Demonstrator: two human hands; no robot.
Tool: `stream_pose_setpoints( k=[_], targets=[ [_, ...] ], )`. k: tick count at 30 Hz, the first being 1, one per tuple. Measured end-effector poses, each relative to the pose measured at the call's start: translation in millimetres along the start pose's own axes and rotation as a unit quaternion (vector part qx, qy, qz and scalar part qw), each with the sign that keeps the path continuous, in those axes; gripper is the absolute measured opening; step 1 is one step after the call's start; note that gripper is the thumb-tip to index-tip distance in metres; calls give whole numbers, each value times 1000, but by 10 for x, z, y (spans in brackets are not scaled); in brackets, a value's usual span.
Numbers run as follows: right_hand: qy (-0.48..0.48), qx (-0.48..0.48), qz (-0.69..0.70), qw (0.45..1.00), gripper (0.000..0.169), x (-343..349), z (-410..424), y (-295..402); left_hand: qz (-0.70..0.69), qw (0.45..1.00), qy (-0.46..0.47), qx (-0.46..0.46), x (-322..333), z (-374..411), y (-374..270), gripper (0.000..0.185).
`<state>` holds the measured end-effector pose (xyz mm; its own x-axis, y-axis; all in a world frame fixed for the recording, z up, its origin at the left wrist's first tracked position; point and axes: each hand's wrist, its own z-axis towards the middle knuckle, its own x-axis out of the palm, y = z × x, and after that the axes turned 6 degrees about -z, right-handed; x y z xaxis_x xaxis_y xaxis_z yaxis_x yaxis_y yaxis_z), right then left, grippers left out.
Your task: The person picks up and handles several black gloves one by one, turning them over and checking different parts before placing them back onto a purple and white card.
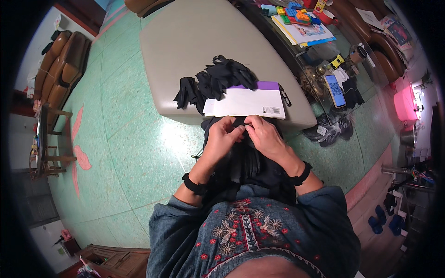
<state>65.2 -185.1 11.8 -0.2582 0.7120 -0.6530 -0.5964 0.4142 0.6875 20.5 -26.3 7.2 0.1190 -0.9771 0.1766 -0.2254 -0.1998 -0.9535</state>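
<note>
Over the lap, my left hand [224,135] and my right hand [262,133] face each other, thumbs and fingertips nearly meeting. Between them they pinch a small part of black fabric [247,125], mostly hidden by the fingers. More black fabric strips [248,161] hang down across the lap. Just beyond the hands, a white pad with a purple band [252,100] lies at the near edge of a beige padded bench [180,38]. Bundles of black fabric strips [226,73] rest on the bench and partly over the pad. A black pen [285,96] lies at the pad's right side.
At the right, a glass-topped table [313,62] holds toy building bricks [295,15], papers, a yellow toy car [337,61] and a smartphone [335,91]. A clear plastic bag with black contents [330,130] is on the floor beside the bench. Brown sofas [64,76] stand farther off.
</note>
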Motion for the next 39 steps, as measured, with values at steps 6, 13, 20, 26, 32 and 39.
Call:
stream_pose_setpoints(
  k=[6,13,20,26,32,39],
  targets=[
    [42,68,79,994,9,-9,8,96,148,988,-25,25,-37,7,-33,15],
    [-152,-12,-39,988,22,259,21,86,355,859,-206,306,210,-23,35,16],
    [-204,-91,-107,969,9,234,79,-71,343,874,-152,307,210,-83,-49,9],
    [-148,-45,-121,981,27,11,161,-127,-432,866,157,-194,75,-122,-104,4],
    [-103,137,-47,984,35,32,178,-9,-379,908,83,-156,-68,35,-24,7],
    [-128,125,-98,979,31,139,147,60,-358,929,-9,-95,-64,110,35,21]
  ],
)
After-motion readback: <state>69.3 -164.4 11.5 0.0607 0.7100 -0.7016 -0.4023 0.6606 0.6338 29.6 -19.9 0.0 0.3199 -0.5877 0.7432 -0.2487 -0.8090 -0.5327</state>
